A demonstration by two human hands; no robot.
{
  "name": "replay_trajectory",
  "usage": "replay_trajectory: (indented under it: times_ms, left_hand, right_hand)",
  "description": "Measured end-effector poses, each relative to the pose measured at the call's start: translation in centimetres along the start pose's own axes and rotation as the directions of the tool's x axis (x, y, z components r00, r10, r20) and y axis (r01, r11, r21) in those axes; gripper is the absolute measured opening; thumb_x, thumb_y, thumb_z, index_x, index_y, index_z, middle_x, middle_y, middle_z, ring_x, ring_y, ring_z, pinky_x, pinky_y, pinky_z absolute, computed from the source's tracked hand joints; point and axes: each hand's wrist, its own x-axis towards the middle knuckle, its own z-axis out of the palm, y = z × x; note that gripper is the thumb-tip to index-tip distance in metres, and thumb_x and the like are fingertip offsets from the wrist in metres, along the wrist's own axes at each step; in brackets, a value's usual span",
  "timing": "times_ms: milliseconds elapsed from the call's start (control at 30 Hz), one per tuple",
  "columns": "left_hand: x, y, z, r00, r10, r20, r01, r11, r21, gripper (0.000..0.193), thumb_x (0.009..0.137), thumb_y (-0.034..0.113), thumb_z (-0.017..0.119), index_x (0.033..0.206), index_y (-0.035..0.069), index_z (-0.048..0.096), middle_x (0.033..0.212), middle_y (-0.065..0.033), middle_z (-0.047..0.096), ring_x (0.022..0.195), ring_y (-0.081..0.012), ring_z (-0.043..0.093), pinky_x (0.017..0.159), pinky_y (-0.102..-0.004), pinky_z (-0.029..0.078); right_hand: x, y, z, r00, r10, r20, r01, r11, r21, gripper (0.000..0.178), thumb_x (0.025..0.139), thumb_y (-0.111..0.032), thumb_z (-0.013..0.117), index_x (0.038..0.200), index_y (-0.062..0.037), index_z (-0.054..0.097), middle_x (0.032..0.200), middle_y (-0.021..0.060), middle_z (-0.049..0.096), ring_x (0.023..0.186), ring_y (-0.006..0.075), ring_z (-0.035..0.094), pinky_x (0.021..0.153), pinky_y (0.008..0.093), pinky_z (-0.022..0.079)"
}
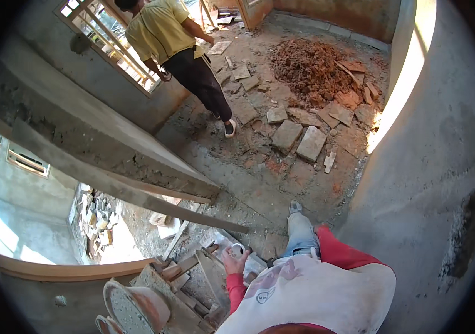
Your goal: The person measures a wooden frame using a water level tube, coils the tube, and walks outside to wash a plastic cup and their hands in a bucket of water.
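My left hand (233,263), in a red sleeve, is closed around a small round thing (238,250) with a white rim and a dark middle. It looks like a cup, but is too small to tell for certain. Beside and below that hand are pieces of wood (213,276) and pale boards. My right arm shows only as a red sleeve (340,249) bent at my side; the right hand is hidden.
A person (162,33) in a yellow shirt walks at the far left by a window. Concrete blocks (311,143) and a reddish soil heap (310,69) lie ahead. Buckets (137,306) stand at lower left. A slanting plank (137,189) crosses the left; a grey wall (421,206) stands right.
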Motion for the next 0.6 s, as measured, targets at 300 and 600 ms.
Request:
replay_trajectory:
  times_ms: [300,600]
  left_hand:
    - [23.5,17.3,5.6,0.964,0.253,0.082,-0.253,0.967,-0.011,0.073,0.066,0.032,0.086,0.119,-0.001,0.049,0.113,-0.0188,0.053,0.103,-0.0326,0.054,0.091,-0.0401,0.045]
    - [40.1,27.8,16.8,0.966,0.251,0.069,-0.246,0.967,-0.072,0.078,0.062,0.030,0.089,0.119,-0.002,0.049,0.111,-0.0167,0.055,0.101,-0.0275,0.055,0.088,-0.0371,0.047]
  right_hand:
    - [11.6,5.7,-22.5,0.699,0.385,-0.602,0.180,0.720,0.670,0.033,0.088,-0.024,0.050,0.068,-0.0029,0.064,0.059,0.0086,0.062,0.053,0.0192,0.061,0.049,0.0366,0.049]
    - [11.1,1.6,-31.4,0.947,0.318,0.050,-0.126,0.223,0.967,0.034,0.092,-0.041,0.053,0.090,-0.0077,0.059,0.067,0.0057,0.055,0.049,0.0189,0.050,0.040,0.0326,0.037]
